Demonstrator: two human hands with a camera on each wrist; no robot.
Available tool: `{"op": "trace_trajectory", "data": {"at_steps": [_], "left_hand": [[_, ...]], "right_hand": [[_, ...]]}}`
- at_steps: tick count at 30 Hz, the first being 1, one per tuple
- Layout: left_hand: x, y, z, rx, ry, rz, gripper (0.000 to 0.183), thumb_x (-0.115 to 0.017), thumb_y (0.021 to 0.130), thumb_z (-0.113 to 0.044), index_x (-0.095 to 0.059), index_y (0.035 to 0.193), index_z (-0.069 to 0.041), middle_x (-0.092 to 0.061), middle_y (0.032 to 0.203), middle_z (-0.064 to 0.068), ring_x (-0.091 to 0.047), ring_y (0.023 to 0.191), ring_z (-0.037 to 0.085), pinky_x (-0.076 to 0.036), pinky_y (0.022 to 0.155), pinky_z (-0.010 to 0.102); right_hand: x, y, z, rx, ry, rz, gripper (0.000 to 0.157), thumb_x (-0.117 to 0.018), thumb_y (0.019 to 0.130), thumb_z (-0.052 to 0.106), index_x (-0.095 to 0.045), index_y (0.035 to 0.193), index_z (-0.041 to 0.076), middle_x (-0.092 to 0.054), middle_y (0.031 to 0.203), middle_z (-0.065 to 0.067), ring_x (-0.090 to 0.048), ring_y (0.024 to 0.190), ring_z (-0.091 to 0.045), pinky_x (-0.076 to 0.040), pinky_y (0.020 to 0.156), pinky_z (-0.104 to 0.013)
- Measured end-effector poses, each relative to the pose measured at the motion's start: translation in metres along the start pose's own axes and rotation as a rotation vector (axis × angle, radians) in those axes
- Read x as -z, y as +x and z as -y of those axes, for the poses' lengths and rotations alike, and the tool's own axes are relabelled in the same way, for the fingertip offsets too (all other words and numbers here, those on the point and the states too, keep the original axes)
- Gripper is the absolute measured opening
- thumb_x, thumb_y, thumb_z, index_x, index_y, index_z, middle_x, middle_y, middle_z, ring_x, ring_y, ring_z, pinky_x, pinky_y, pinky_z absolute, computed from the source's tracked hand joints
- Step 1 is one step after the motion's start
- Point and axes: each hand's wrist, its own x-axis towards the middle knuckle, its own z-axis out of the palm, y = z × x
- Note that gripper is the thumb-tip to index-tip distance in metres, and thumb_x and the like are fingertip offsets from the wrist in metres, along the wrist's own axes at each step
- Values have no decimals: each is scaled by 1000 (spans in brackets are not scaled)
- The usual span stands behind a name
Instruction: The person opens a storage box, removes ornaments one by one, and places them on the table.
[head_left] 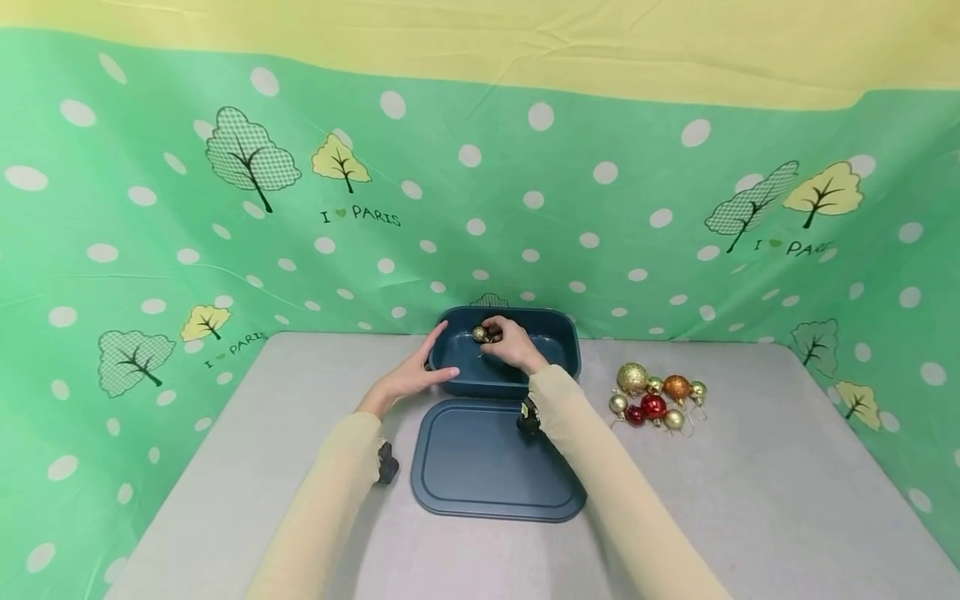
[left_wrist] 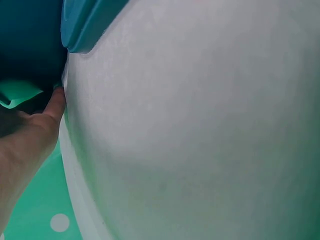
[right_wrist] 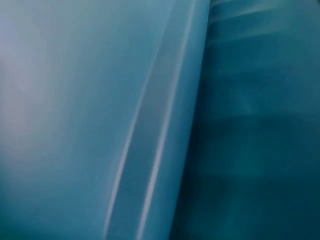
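A dark blue rectangular box (head_left: 551,354) stands near the back edge of the table. My left hand (head_left: 407,377) is spread at its left front corner, with straight fingers along the side and the thumb on the front rim. In the left wrist view, part of that hand (left_wrist: 37,130) shows beside the box wall (left_wrist: 30,40). Reaching inside the box, my right hand (head_left: 512,343) pinches a small gold Christmas bauble (head_left: 480,334) in its fingertips, low over the box floor. More of the gold cluster is partly hidden by the fingers.
The blue lid (head_left: 491,462) lies flat in front of the box, under my right forearm; it fills much of the right wrist view (right_wrist: 85,120). Right of the box, several gold, orange and red baubles (head_left: 653,406) lie grouped. A green patterned cloth (head_left: 480,192) hangs behind.
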Motion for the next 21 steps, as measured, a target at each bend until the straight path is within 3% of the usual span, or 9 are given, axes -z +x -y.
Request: {"op": "trace_trajectory", "data": {"at_steps": [9, 21], "left_hand": [[2, -1, 1, 8, -5, 11, 91, -64, 94, -26, 2, 157, -26, 6, 161, 12, 1, 144, 38, -9, 111, 61], [1, -2, 1, 13, -7, 9, 89, -64, 94, -29, 0, 157, -30, 5, 161, 9, 0, 144, 36, -10, 110, 62]], "right_hand": [[-3, -1, -1, 23, 20, 86, 60, -68, 90, 8, -43, 144, 4, -49, 135, -17, -50, 119, -33, -45, 94, -45], [-3, -4, 2, 97, -24, 173, 44, -69, 89, 8, -58, 132, 2, -54, 130, -16, -54, 112, -31, -48, 91, -43]]}}
